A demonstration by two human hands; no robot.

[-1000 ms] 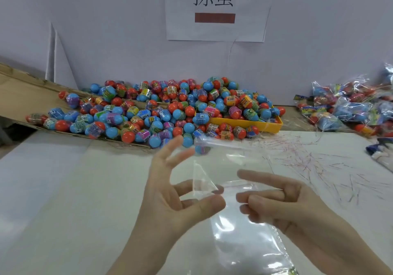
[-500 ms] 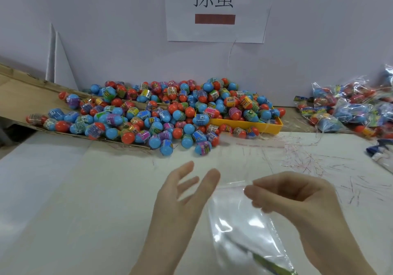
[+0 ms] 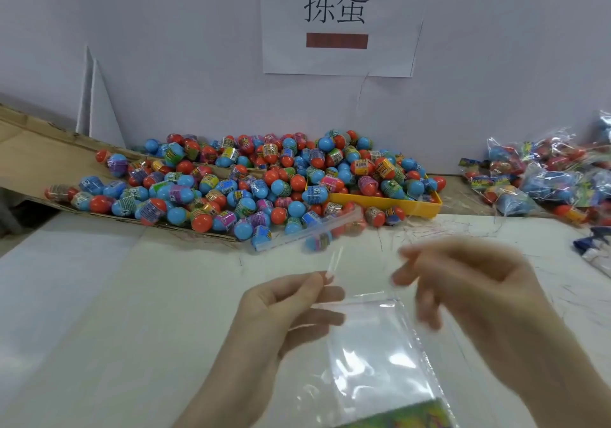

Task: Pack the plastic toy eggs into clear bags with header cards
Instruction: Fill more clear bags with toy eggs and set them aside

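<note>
A thin, glossy clear bag [image 3: 373, 355] lies low in the middle of the white counter [image 3: 99, 312], its open top edge raised between the two hands and a strip of bright printed header card [image 3: 406, 416] showing at its lower end. The left hand [image 3: 281, 315] is on the bag's left, fingers [image 3: 317, 280] curled with thumb and forefinger pinching a narrow clear strip at the mouth. The right hand [image 3: 469, 298] is blurred; its fingers are bent over the bag's top right corner, but whether they actually grip the film cannot be told.

Behind the hands sits a wide heap of smooth plastic toy eggs [image 3: 251, 182], red and blue halves with bright wrap bands. The heap spills over a flattened brown cardboard sheet [image 3: 29, 149] on the left and a shallow yellow tray [image 3: 390, 204] on the right. A few eggs lie loose on the counter, close to the bag's mouth. Far right, crinkly filled bags [image 3: 542, 179] are piled. A paper sign [image 3: 337, 20] hangs on the pale wall.
</note>
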